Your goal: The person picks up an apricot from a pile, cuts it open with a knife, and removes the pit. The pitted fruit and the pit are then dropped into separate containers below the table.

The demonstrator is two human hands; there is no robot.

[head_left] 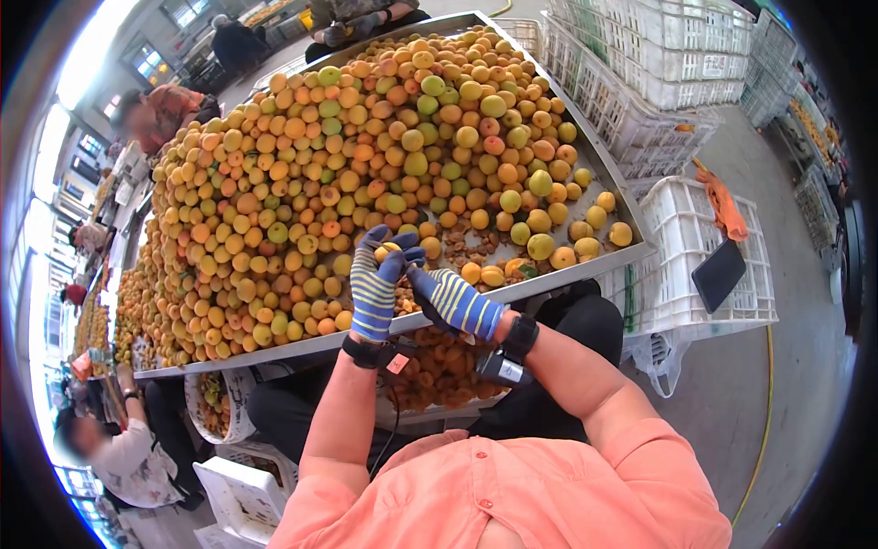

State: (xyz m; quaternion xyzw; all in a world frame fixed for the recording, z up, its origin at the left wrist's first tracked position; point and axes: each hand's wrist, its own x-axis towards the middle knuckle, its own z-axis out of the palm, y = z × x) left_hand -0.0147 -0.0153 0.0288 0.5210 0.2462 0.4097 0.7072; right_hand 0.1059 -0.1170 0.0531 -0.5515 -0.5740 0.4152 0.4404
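Note:
Both my hands wear blue-and-yellow striped gloves and meet over the near edge of a metal-rimmed table (540, 282). My left hand (375, 288) grips a yellow apricot (388, 251) between thumb and fingers. Right beside it, my right hand (457, 297) has its fingers closed near the left fingertips; what they hold, if anything, is hidden. A big heap of orange, yellow and greenish apricots (302, 183) covers the table in front of them. Brown pits or scraps (471, 245) lie just beyond my hands. Below the rim, between my knees, sits a mass of orange apricot pieces (444, 371).
At right stand stacked white plastic crates (677, 55) and an upturned crate (704, 302) bearing a dark flat device (719, 275) and an orange cloth (724, 203). A white bucket (219, 407) and white container (242, 499) are at lower left. Other people sit along the left and far sides.

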